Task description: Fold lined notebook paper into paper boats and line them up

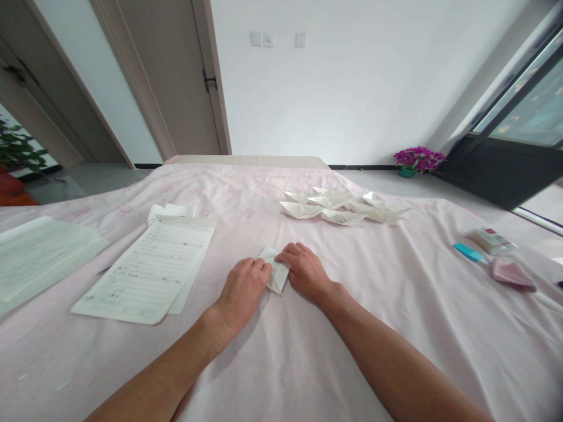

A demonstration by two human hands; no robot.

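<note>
A small folded piece of white paper [278, 279] lies on the pink cloth between my hands, one corner pointing toward me. My left hand [247, 287] grips its left edge, fingers bent and pressed together. On the opposite side, my right hand [303, 268] has its fingers closed over the upper right edge. Both thumbs are mostly hidden. Beyond my right hand sits a group of several folded paper boats [338, 205]. Written sheets of paper [149, 269] lie to the left of my left hand.
More sheets [44, 258] rest at the far left. On the right are a blue block-shaped item [468, 252], a plastic-wrapped pack [490, 240] and a pink cloth-like item [512, 274]. The pink tablecloth [281, 363] is wrinkled. Purple flowers [419, 159] stand on the floor beyond.
</note>
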